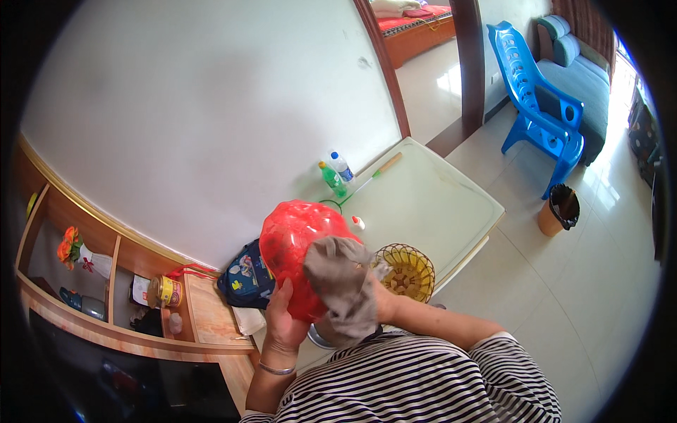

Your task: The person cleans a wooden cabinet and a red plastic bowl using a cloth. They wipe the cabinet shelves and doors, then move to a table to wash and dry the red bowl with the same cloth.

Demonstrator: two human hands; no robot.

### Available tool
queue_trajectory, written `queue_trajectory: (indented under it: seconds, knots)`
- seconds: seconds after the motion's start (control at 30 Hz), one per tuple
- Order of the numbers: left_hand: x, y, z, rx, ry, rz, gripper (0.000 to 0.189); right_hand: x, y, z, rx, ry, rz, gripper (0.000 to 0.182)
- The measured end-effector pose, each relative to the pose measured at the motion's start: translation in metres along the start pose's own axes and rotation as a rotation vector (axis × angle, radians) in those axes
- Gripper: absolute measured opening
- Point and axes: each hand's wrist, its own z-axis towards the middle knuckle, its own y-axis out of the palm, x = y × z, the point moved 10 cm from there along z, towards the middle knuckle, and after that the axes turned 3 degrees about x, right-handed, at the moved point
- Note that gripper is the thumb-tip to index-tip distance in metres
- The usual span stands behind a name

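Observation:
A glossy, translucent red plastic item (296, 238), whose exact kind I cannot tell, is held up in front of me. My left hand (285, 314) grips its lower edge, thumb on the near side; a silver bangle is on that wrist. A grey-brown cloth (338, 280) lies against the right side of the red item. My right hand (382, 301) is at the cloth, its fingers mostly hidden behind the fabric. Just right of that hand, a yellow-brown woven-look basket (404, 272) stands on the glass-topped table (423, 195).
On the table are a green bottle (333, 180), a clear bottle (342, 168), a small white bottle (358, 222) and a green-handled rod (370, 177). A dark blue backpack (246, 280) leans by the wall. Shelves, a blue plastic chair (545, 116) and a bin (552, 219) stand around.

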Motion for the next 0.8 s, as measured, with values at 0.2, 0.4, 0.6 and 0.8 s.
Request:
queue_trajectory:
  seconds: [0.2,0.4,0.6,0.8]
  knots:
    - [0.003,0.025,-0.018,-0.075,0.094,0.183,0.053,0.035,-0.028,0.042,0.112,-0.018,-0.384,0.058]
    - [0.016,0.006,-0.029,-0.006,0.202,0.092,0.061,0.101,-0.034,0.03,0.007,0.647,0.643,0.042]
    - [0.031,-0.023,-0.019,-0.117,0.162,-0.173,0.067,0.08,-0.037,0.013,0.186,0.683,1.183,0.031]
    - [0.031,-0.02,-0.012,-0.143,0.217,-0.147,0.065,0.058,-0.055,0.017,-0.022,0.515,0.696,0.053]
